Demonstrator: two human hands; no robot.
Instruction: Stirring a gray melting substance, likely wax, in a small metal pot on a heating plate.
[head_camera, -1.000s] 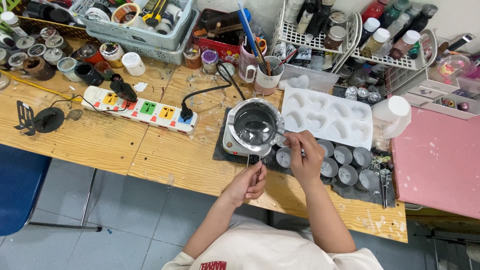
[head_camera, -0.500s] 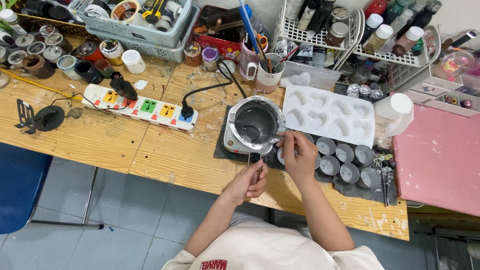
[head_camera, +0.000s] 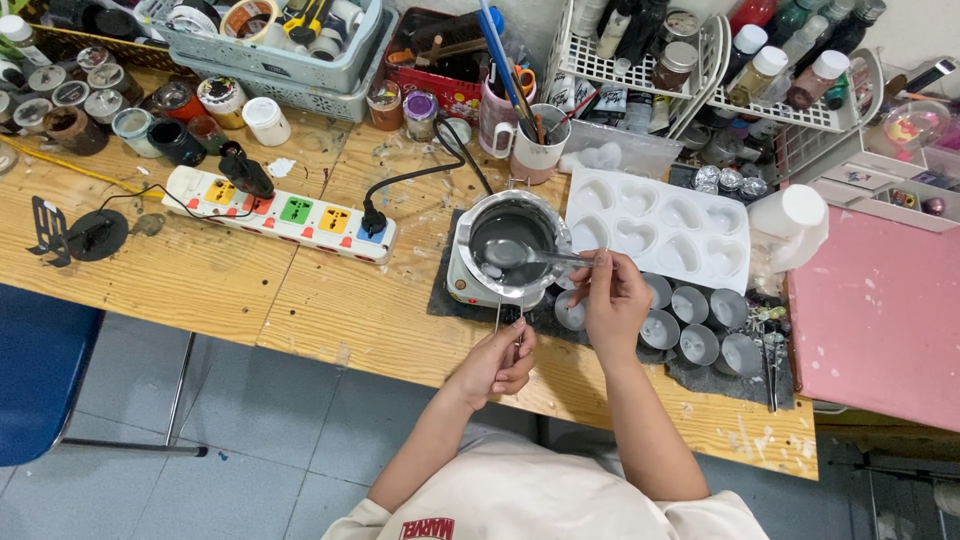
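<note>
The spoon (head_camera: 530, 255) is pinched at its thin handle end by the right hand (head_camera: 612, 298), fingers closed tight on it. Before, the spoon slanted down into the pot; now it has swung up and lies almost flat, left to right, bowl pointing left. Its bowl sits inside the metal pot (head_camera: 510, 245) on the small heater (head_camera: 468, 285). The left hand (head_camera: 497, 362) is closed around the pot handle (head_camera: 507, 318), near the table edge (head_camera: 330, 340).

A shiny round metal melting pot (head_camera: 512, 246) holds a glossy steel spoon (head_camera: 520, 254); right of the pot, a matt white (seemingly silicone) heart mould (head_camera: 655, 232); under it, rough paint-flecked pale wooden table (head_camera: 330, 310).
</note>
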